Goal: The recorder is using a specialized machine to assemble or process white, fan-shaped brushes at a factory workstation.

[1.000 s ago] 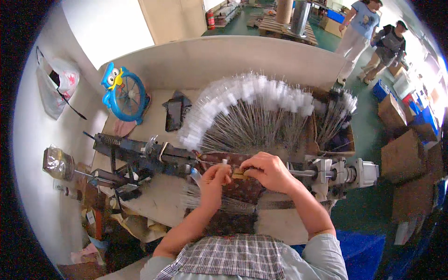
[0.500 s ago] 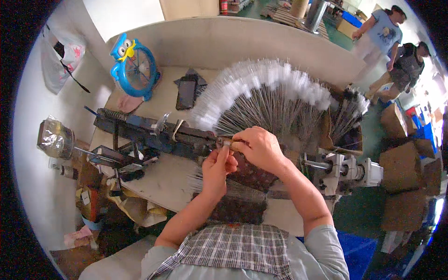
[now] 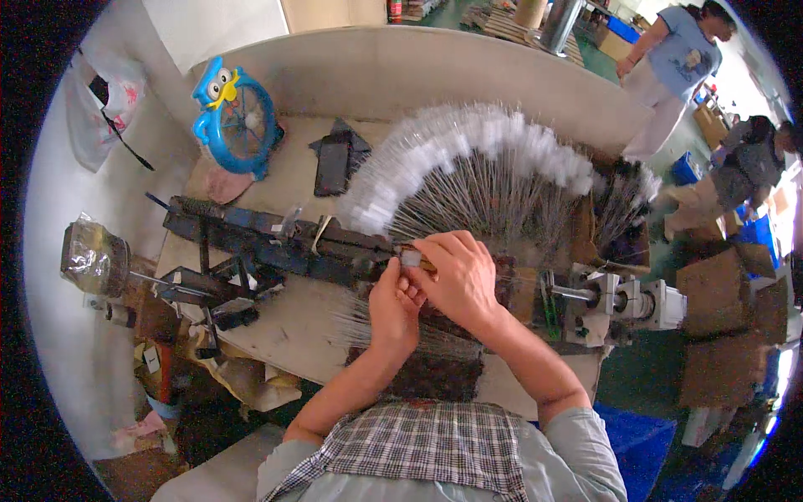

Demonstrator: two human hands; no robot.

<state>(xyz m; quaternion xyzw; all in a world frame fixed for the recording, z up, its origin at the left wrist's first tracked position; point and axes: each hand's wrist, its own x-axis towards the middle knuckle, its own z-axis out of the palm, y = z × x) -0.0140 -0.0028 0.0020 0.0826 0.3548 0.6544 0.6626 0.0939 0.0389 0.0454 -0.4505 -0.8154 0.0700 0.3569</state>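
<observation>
Both my hands meet at the right end of a long dark bar-like machine [image 3: 276, 243]. My right hand [image 3: 456, 280] is closed, its thumb and fingers around a small whitish piece [image 3: 411, 258] with a tan edge. My left hand [image 3: 393, 308] is closed too, thumb and index finger pinching at the near side of the same piece, its other fingers curled in. What the piece is cannot be made out. Just beyond the hands, many thin wire-stemmed brushes [image 3: 493, 146] with white bristle ends lie fanned out. More thin wires [image 3: 355, 322] lie beside my left wrist.
A blue cartoon-shaped fan [image 3: 238, 117] and a dark phone [image 3: 333, 165] stand at the back left. To the right are a box of dark brushes [image 3: 615, 226] and a metal spindle unit [image 3: 623, 301]. Cardboard boxes [image 3: 711, 301] and two people [image 3: 682, 58] are beyond.
My right hand has turned and shifted slightly left, and more of the whitish piece shows between the hands. My left hand has moved a little. The people in the background have moved.
</observation>
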